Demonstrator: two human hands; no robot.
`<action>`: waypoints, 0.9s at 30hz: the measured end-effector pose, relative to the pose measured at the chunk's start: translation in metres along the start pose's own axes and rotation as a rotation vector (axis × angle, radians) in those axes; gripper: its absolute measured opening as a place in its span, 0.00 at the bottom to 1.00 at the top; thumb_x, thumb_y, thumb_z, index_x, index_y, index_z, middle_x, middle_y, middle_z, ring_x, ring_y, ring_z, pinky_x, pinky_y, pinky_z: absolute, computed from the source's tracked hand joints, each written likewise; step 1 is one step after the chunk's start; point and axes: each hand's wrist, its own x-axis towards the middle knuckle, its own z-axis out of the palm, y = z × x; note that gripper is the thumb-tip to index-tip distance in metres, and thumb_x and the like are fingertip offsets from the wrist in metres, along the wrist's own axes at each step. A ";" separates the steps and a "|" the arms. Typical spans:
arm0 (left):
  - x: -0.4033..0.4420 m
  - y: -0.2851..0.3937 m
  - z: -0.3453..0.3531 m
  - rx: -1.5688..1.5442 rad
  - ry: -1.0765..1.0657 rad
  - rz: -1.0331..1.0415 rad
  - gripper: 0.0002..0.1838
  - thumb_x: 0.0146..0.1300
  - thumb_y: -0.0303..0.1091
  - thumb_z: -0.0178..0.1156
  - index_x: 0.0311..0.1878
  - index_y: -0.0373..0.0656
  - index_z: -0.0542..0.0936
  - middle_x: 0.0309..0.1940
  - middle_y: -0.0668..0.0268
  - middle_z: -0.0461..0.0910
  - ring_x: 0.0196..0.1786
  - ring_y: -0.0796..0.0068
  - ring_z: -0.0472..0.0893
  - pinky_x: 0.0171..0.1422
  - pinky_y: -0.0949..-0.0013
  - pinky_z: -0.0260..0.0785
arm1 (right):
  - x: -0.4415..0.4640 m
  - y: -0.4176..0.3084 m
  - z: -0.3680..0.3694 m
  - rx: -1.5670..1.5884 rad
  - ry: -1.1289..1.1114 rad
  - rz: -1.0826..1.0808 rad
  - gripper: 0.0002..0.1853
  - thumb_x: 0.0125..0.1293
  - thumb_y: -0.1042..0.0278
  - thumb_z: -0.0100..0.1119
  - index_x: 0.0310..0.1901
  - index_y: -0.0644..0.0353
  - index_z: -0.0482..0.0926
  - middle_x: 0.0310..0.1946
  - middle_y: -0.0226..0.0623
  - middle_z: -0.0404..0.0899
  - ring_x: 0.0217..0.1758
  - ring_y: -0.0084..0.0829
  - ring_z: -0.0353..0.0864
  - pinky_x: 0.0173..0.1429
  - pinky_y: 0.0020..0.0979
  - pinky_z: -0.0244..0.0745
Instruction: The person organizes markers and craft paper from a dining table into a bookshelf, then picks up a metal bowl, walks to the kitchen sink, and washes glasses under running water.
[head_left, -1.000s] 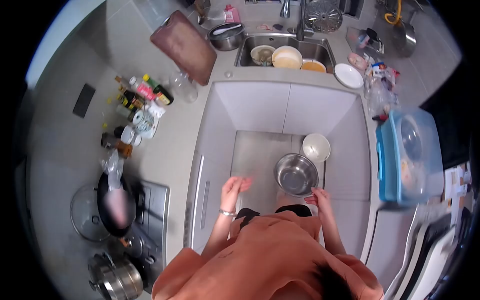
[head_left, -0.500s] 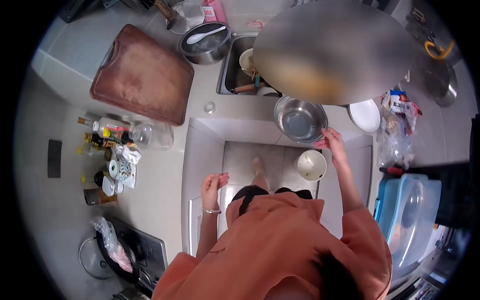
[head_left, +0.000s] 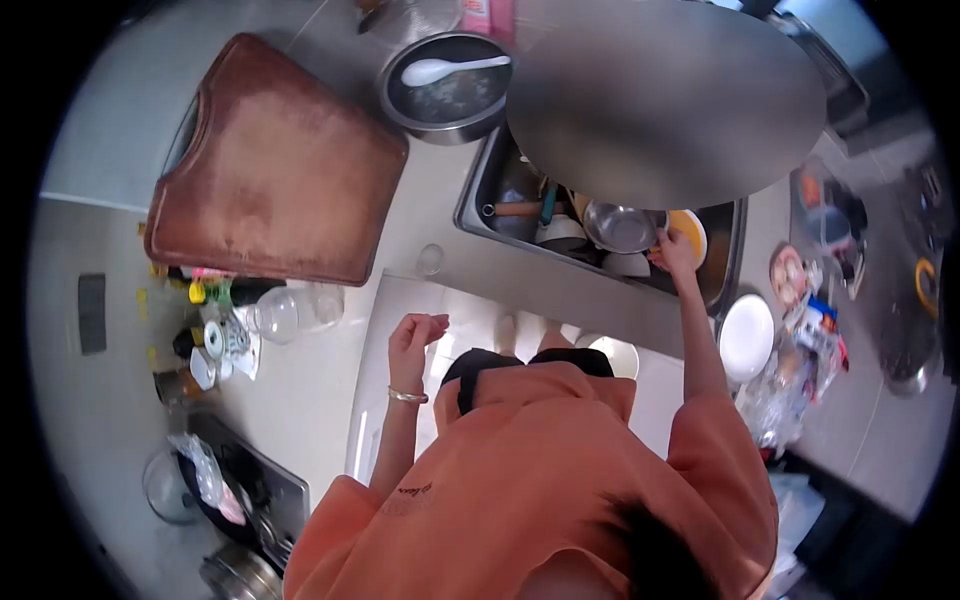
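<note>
A steel bowl (head_left: 618, 228) is in the sink (head_left: 728, 275), among dishes. My right hand (head_left: 676, 250) grips its right rim. Just right of those fingers lies a yellow and white round dish (head_left: 692, 232). White bowls (head_left: 627, 265) and a wooden handle (head_left: 518, 209) rest near the steel bowl. My left hand (head_left: 413, 338), with a bangle at the wrist, hangs in front of the counter edge. It holds nothing, and its fingers are loosely bent. A blurred oval hides the back of the sink.
A large brown cutting board (head_left: 290, 165) lies left of a steel pot (head_left: 445, 95) with a white spoon on it. A small glass (head_left: 429, 260) stands near the counter edge. At right are a white plate (head_left: 746, 338) and plastic bags (head_left: 785, 400). A pale bucket (head_left: 615, 357) is on the floor.
My right hand has carried the steel bowl from above the counter's front edge forward into the sink. My left hand has risen slightly. The view has shifted toward the sink.
</note>
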 end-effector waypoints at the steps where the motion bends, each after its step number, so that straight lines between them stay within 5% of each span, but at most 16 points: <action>1: -0.002 -0.001 0.001 -0.013 0.038 0.002 0.09 0.65 0.32 0.49 0.35 0.37 0.74 0.37 0.57 0.80 0.41 0.72 0.80 0.48 0.71 0.72 | 0.009 -0.004 0.003 -0.012 -0.031 -0.023 0.19 0.64 0.56 0.46 0.32 0.68 0.74 0.21 0.42 0.80 0.22 0.31 0.81 0.26 0.29 0.76; 3: -0.011 -0.002 -0.003 -0.015 0.258 0.011 0.08 0.65 0.31 0.50 0.35 0.38 0.75 0.37 0.57 0.80 0.41 0.72 0.80 0.48 0.71 0.71 | 0.011 -0.008 0.004 -0.142 -0.049 -0.036 0.20 0.65 0.55 0.45 0.32 0.68 0.74 0.21 0.41 0.79 0.20 0.29 0.80 0.26 0.28 0.75; 7: -0.020 -0.024 -0.025 -0.144 0.717 0.219 0.06 0.60 0.28 0.58 0.39 0.41 0.72 0.35 0.64 0.78 0.37 0.73 0.79 0.43 0.72 0.72 | 0.048 0.046 0.018 0.106 -0.217 0.095 0.21 0.64 0.51 0.47 0.35 0.67 0.74 0.20 0.39 0.76 0.20 0.26 0.76 0.22 0.27 0.71; 9: -0.021 -0.024 -0.043 -0.010 1.001 0.249 0.22 0.54 0.31 0.65 0.49 0.42 0.66 0.44 0.61 0.73 0.45 0.72 0.75 0.43 0.71 0.71 | 0.066 0.068 0.013 -0.318 -0.263 -0.012 0.25 0.65 0.47 0.44 0.39 0.66 0.75 0.23 0.46 0.77 0.27 0.40 0.79 0.33 0.39 0.71; 10: -0.020 -0.020 -0.052 0.044 1.088 0.279 0.29 0.51 0.33 0.67 0.53 0.41 0.63 0.49 0.58 0.70 0.49 0.70 0.73 0.46 0.69 0.70 | 0.076 0.093 0.011 -0.450 -0.120 -0.411 0.25 0.65 0.45 0.44 0.39 0.61 0.79 0.19 0.38 0.76 0.19 0.30 0.76 0.24 0.33 0.66; 11: -0.016 -0.015 -0.061 0.098 1.165 0.306 0.35 0.49 0.34 0.69 0.57 0.40 0.60 0.53 0.55 0.66 0.54 0.68 0.70 0.49 0.67 0.70 | 0.076 0.089 0.006 -0.544 -0.041 -0.447 0.24 0.65 0.45 0.44 0.44 0.59 0.78 0.21 0.40 0.77 0.20 0.32 0.78 0.26 0.33 0.68; 12: -0.008 -0.012 -0.072 0.100 1.200 0.309 0.35 0.49 0.34 0.69 0.57 0.40 0.60 0.53 0.55 0.66 0.54 0.68 0.70 0.49 0.67 0.70 | 0.085 0.084 -0.005 -0.578 -0.160 -0.186 0.23 0.65 0.47 0.44 0.46 0.58 0.78 0.25 0.42 0.79 0.23 0.33 0.80 0.28 0.33 0.70; 13: 0.000 -0.009 -0.082 0.183 1.229 0.353 0.42 0.46 0.36 0.71 0.60 0.39 0.56 0.56 0.53 0.64 0.57 0.65 0.67 0.54 0.63 0.66 | 0.068 0.044 -0.014 -0.560 -0.172 -0.113 0.24 0.65 0.46 0.41 0.44 0.57 0.78 0.33 0.48 0.79 0.41 0.48 0.78 0.42 0.43 0.69; 16: 0.030 -0.004 -0.103 0.327 1.233 0.466 0.51 0.42 0.38 0.74 0.64 0.38 0.51 0.59 0.51 0.59 0.61 0.62 0.63 0.61 0.60 0.60 | 0.054 -0.017 -0.029 -0.643 -0.195 -0.200 0.21 0.64 0.48 0.45 0.43 0.57 0.79 0.32 0.47 0.79 0.40 0.46 0.78 0.41 0.41 0.70; 18: 0.043 0.000 -0.109 0.389 1.215 0.530 0.53 0.40 0.38 0.75 0.65 0.38 0.49 0.61 0.51 0.57 0.62 0.61 0.62 0.63 0.60 0.57 | 0.051 -0.035 -0.028 -0.630 -0.223 -0.504 0.17 0.62 0.53 0.50 0.42 0.57 0.79 0.31 0.46 0.79 0.38 0.45 0.79 0.40 0.40 0.71; 20: 0.054 0.009 -0.108 0.440 1.277 0.665 0.54 0.38 0.38 0.76 0.64 0.34 0.50 0.60 0.51 0.58 0.61 0.62 0.62 0.65 0.62 0.55 | 0.025 -0.077 -0.017 -0.658 -0.313 -0.577 0.15 0.61 0.55 0.52 0.41 0.58 0.78 0.31 0.45 0.79 0.37 0.45 0.79 0.40 0.39 0.71; 27: 0.054 0.011 -0.107 0.305 1.288 0.632 0.54 0.36 0.38 0.76 0.62 0.33 0.53 0.57 0.53 0.60 0.59 0.63 0.64 0.65 0.63 0.55 | -0.089 -0.185 0.063 -0.485 -0.689 -0.788 0.14 0.60 0.60 0.55 0.41 0.62 0.77 0.32 0.46 0.79 0.34 0.45 0.79 0.39 0.38 0.72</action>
